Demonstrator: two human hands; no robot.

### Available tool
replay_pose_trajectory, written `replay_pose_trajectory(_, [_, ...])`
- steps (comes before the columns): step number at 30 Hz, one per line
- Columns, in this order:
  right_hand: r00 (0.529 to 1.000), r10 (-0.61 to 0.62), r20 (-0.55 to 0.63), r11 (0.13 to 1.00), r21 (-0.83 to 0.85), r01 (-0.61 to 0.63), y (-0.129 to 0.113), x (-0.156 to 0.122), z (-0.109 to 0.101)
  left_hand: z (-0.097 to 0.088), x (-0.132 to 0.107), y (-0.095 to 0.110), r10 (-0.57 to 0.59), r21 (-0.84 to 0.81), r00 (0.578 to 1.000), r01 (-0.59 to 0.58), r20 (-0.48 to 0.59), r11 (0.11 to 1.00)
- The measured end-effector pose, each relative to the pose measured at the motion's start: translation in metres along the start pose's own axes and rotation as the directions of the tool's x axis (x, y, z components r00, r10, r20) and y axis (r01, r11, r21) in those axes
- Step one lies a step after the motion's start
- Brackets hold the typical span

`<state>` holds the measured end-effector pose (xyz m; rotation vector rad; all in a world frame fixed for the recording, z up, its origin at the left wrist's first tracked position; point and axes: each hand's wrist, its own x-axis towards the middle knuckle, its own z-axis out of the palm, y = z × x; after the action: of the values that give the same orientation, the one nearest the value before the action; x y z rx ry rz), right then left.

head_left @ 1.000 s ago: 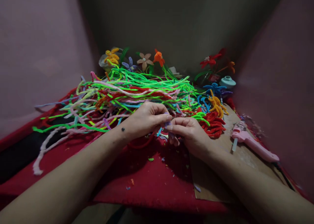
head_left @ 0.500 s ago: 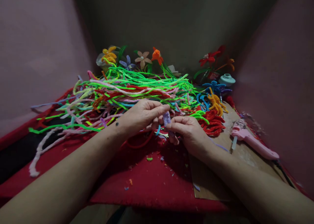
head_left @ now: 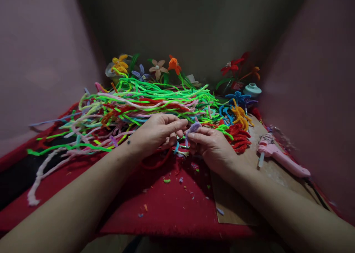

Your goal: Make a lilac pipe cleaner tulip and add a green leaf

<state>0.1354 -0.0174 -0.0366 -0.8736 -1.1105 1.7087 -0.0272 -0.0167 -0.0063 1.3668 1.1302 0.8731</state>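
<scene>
A short purple pipe cleaner piece, bent into a petal-like loop, is pinched between the thumb and fingers of my right hand. Its lower end hangs beside those fingertips. Just to the left, my left hand is closed, thumb against the forefinger. Its fingertips come right up to the purple piece; whether they grip part of it cannot be made out. Behind both hands lies a large heap of coloured pipe cleaners, mostly green, pink and red. Small fuzzy scraps lie on the red cloth below.
A pink glue gun rests on a brown board at right. Red, orange and blue bent pieces sit beyond the board. Finished pipe cleaner flowers and a pale blue-green container stand along the back.
The purple piece has turned from upright to slanted in the right fingers, and its loop shows more. The left fingertips have drawn back slightly from it. The whole view has shifted a little.
</scene>
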Motion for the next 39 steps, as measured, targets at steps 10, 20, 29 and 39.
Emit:
replay_pose_trajectory(10, [0.99,-0.103,-0.099,0.991,-0.091,0.094,-0.002,0.002,0.001,0.005,-0.002,-0.004,-0.113,0.003,0.991,0.113,0.065,0.994])
replay_pose_trajectory(20, [0.883,-0.469,-0.029,0.675,-0.656,0.337,-0.001,-0.005,0.0,0.018,-0.006,-0.003,-0.081,0.222,0.993,0.098,-0.084,0.97])
replay_pose_trajectory(29, [0.903,-0.427,-0.037,0.741,-0.587,0.326,-0.009,-0.003,-0.002,0.011,-0.005,-0.002,-0.164,0.028,0.987,0.164,-0.004,0.986])
replay_pose_trajectory(39, [0.78,-0.626,0.018,0.597,-0.633,0.494,-0.031,-0.007,-0.01,0.013,-0.005,-0.002,-0.119,-0.039,0.993,0.119,0.011,0.992])
